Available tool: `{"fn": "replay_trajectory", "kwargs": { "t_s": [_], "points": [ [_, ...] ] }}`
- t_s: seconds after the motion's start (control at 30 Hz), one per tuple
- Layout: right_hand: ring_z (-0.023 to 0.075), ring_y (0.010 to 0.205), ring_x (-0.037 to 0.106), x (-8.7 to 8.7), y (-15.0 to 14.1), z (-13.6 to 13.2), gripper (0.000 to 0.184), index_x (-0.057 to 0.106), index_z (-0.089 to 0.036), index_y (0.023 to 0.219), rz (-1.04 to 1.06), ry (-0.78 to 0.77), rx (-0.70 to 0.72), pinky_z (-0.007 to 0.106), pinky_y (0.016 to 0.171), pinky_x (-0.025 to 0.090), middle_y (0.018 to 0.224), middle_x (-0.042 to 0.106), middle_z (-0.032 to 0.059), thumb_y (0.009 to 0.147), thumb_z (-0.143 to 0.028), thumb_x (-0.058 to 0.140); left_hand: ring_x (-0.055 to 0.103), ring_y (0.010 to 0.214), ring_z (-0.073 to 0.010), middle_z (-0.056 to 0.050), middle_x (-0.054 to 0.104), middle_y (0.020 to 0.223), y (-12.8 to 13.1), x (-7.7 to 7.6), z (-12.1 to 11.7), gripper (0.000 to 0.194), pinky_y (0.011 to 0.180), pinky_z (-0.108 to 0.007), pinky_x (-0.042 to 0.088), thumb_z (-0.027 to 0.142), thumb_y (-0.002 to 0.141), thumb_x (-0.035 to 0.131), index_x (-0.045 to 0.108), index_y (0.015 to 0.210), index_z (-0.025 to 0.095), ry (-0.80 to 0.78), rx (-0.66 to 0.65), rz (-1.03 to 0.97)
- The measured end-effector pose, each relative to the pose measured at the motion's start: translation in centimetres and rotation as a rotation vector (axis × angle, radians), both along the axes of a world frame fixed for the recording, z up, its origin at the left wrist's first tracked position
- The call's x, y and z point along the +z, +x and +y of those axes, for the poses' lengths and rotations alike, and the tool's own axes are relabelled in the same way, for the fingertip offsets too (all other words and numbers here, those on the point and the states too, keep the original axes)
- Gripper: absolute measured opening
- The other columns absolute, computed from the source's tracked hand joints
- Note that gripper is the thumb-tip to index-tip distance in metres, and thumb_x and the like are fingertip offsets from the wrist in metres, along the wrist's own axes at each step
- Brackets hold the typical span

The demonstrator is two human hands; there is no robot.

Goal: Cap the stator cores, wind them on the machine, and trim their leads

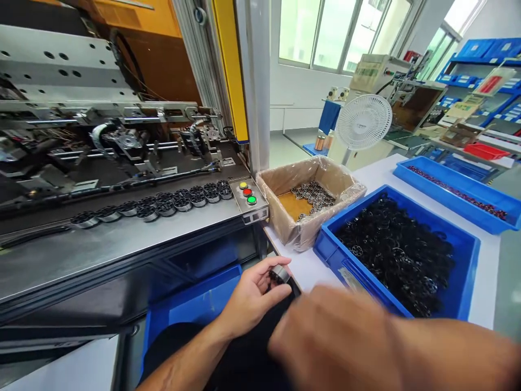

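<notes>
In my left hand (251, 296) I hold a motor stator core (280, 273), a short round metal part with black at its end, its fingers curled round it just off the table's near edge. To the right, closer to the camera, my right hand (329, 331) is smeared by motion, and its fingers cannot be made out. Beyond it stands a blue bin (468, 271) full of black plastic pieces (391, 250). A carton lined with clear plastic (295, 233) holds several bare metal cores (315, 195). Several black-and-metal cores (165, 206) sit along the machine's ledge.
A machine (134, 141) with metal arms fills the left side. Its button box (249, 200) has yellow, red and green buttons. A long blue tray (456, 203) of small reddish parts lies at the right. Behind the carton stands a white fan (362, 122). Below the ledge is another blue bin (195, 307).
</notes>
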State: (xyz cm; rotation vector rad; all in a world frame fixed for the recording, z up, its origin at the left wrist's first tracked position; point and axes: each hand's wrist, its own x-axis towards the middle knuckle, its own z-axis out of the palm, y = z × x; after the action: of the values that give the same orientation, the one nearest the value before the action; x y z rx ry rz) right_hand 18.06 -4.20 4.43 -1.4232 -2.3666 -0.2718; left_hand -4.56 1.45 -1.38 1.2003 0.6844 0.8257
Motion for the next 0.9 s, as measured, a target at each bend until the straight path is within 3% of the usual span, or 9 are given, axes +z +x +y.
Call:
{"fn": "replay_trajectory", "kwargs": {
  "t_s": [0.13, 0.23, 0.37, 0.5, 0.6, 0.7, 0.8, 0.9],
  "points": [
    [0.017, 0.083, 0.065, -0.4, 8.4, 6.5, 0.028, 0.069, -0.017, 0.089, -0.113, -0.147, -0.345, 0.032, 0.078, 0.054, 0.091, 0.068, 0.0078, 0.099, -0.032, 0.049, 0.057, 0.088, -0.0173, -0.005, 0.06, 0.094, -1.2, -0.1, 0.3, 0.047, 0.077, -0.027, 0.048, 0.038, 0.069, 0.084, 0.074, 0.112, 0.021, 0.293, 0.052, 0.132],
    [0.0126, 0.071, 0.062, -3.5, 13.3, 9.8, 0.022, 0.066, -0.014, 0.085, -0.18, -0.304, -0.455, 0.029, 0.07, 0.054, 0.08, 0.066, 0.0021, 0.095, -0.034, 0.061, 0.056, 0.084, -0.0168, -0.005, 0.063, 0.094, -1.3, 0.0, 0.2, 0.06, 0.076, -0.028, 0.047, 0.042, 0.07, 0.084, 0.068, 0.125, 0.023, 0.453, 0.043, 0.185],
    [0.014, 0.086, 0.065, -8.8, 16.1, 10.7, 0.022, 0.065, -0.015, 0.101, -0.22, -0.408, -0.484, 0.033, 0.079, 0.057, 0.098, 0.067, 0.0035, 0.096, -0.036, 0.061, 0.061, 0.083, -0.0177, -0.008, 0.074, 0.097, -0.8, -0.1, 0.1, 0.063, 0.076, -0.028, 0.047, 0.044, 0.062, 0.089, 0.072, 0.118, 0.019, 0.428, 0.026, 0.174],
    [0.0131, 0.082, 0.063, -11.3, 17.4, 10.3, 0.021, 0.064, -0.014, 0.096, -0.225, -0.384, -0.494, 0.032, 0.076, 0.056, 0.095, 0.065, 0.003, 0.095, -0.035, 0.062, 0.064, 0.082, -0.0171, -0.009, 0.077, 0.101, -0.3, -0.3, 0.1, 0.056, 0.075, -0.027, 0.048, 0.037, 0.059, 0.091, 0.076, 0.109, 0.016, 0.278, 0.05, 0.129],
    [0.0113, 0.075, 0.062, -11.2, 18.5, 10.4, 0.019, 0.063, -0.014, 0.087, -0.208, -0.31, -0.437, 0.029, 0.073, 0.055, 0.087, 0.065, 0.0011, 0.094, -0.032, 0.064, 0.061, 0.078, -0.0146, -0.01, 0.075, 0.103, 0.0, -0.2, 0.0, 0.055, 0.068, -0.024, 0.048, 0.031, 0.058, 0.091, 0.075, 0.108, 0.014, 0.143, 0.059, 0.052],
    [0.0124, 0.07, 0.064, -10.1, 19.5, 10.7, 0.023, 0.066, -0.015, 0.078, -0.168, -0.193, -0.334, 0.029, 0.069, 0.054, 0.083, 0.067, 0.0042, 0.094, -0.031, 0.062, 0.059, 0.078, -0.0116, -0.013, 0.068, 0.117, -0.3, 0.0, 0.1, 0.058, 0.067, -0.023, 0.049, 0.026, 0.056, 0.091, 0.074, 0.11, 0.014, 0.077, 0.059, -0.067],
    [0.0167, 0.061, 0.066, -7.6, 19.2, 10.7, 0.044, 0.067, -0.017, 0.064, -0.119, -0.069, -0.222, 0.031, 0.059, 0.054, 0.077, 0.07, 0.0098, 0.096, -0.043, 0.053, 0.058, 0.079, -0.0091, -0.013, 0.066, 0.121, -0.8, 0.2, 0.0, 0.059, 0.072, -0.023, 0.05, 0.024, 0.061, 0.089, 0.072, 0.117, 0.015, 0.067, 0.013, -0.158],
    [0.0193, 0.062, 0.068, -4.2, 15.4, 9.2, 0.045, 0.068, -0.018, 0.073, -0.066, 0.073, -0.164, 0.033, 0.057, 0.055, 0.081, 0.071, 0.0106, 0.096, -0.052, 0.051, 0.06, 0.082, -0.0102, -0.011, 0.071, 0.109, -1.0, 0.1, -0.2, 0.064, 0.079, -0.026, 0.051, 0.029, 0.064, 0.088, 0.068, 0.124, 0.015, 0.01, -0.015, -0.209]
  ]
}}
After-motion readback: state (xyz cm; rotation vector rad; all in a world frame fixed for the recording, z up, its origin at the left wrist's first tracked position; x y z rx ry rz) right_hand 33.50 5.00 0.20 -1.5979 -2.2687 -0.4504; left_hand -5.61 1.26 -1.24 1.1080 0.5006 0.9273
